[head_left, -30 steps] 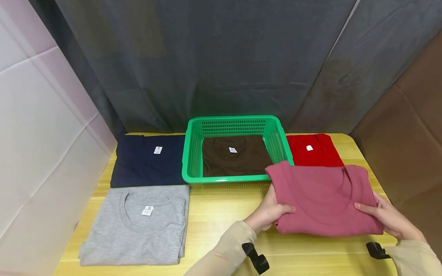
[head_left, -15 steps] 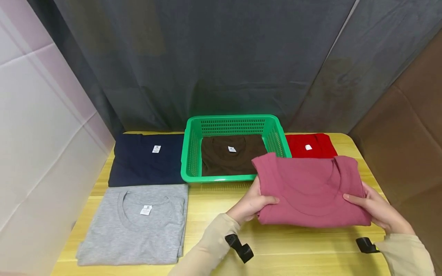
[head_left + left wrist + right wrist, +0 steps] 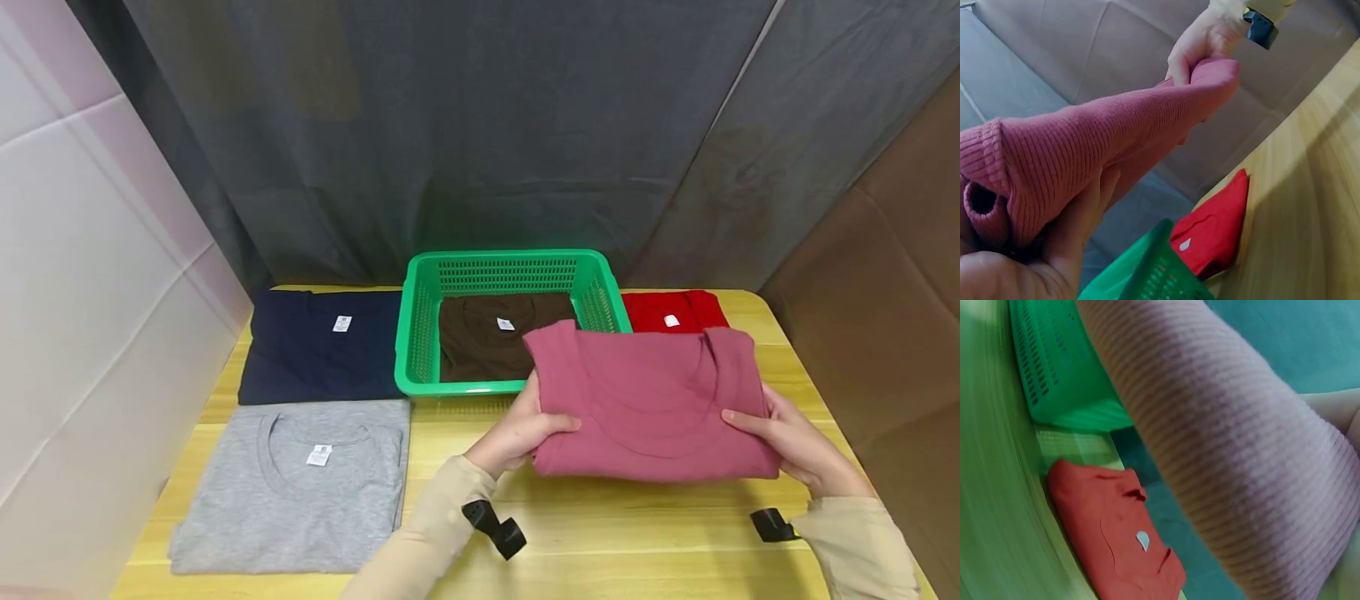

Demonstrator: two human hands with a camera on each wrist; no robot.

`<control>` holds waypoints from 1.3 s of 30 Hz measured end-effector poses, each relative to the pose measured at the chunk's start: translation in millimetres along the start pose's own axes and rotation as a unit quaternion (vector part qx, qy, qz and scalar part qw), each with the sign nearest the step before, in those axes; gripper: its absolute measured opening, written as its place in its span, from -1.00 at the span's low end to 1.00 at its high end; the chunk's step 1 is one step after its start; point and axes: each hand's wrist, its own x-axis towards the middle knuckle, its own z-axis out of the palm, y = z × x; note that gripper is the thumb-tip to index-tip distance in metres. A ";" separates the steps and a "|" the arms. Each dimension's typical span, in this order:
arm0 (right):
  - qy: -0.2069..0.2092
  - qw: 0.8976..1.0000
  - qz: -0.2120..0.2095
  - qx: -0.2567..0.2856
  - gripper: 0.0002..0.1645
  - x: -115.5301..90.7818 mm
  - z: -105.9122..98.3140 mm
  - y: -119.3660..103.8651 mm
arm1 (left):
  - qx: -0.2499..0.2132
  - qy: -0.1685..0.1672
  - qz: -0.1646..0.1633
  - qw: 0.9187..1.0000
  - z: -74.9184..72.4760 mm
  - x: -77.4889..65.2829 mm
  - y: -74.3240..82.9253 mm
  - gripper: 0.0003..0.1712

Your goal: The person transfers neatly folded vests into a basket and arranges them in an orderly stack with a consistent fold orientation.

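A folded dusty-pink ribbed sweater (image 3: pixel 652 408) is held up above the table between both hands. At its left side, my left hand (image 3: pixel 521 429) grips the edge, thumb on top and fingers underneath. My right hand (image 3: pixel 798 442) holds the right side the same way. In the left wrist view the sweater (image 3: pixel 1085 144) looks tilted, its layered folds showing near the left palm. The sweater's upper left corner covers the front right corner of a green basket (image 3: pixel 513 388). Inside that basket lies a folded brown shirt (image 3: pixel 487 346), partly hidden by the sweater.
A folded red shirt (image 3: pixel 675 308) lies right of the basket, partly covered by the sweater. Left of the basket is a folded navy shirt (image 3: pixel 322 358), with a folded grey shirt (image 3: pixel 300 500) in front. A dark curtain (image 3: pixel 480 142) hangs behind the wooden table (image 3: pixel 615 542).
Both hands have carried the pink sweater leftward and slightly away from me, so it now covers more of the basket's front right corner. The other shirts and the basket have stayed put.
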 end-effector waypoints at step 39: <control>0.009 1.000 0.009 0.002 -0.57 70.7 54.8 -23.6 | -0.002 0.062 -0.025 0.998 -72.3 0.0 25.2 -0.10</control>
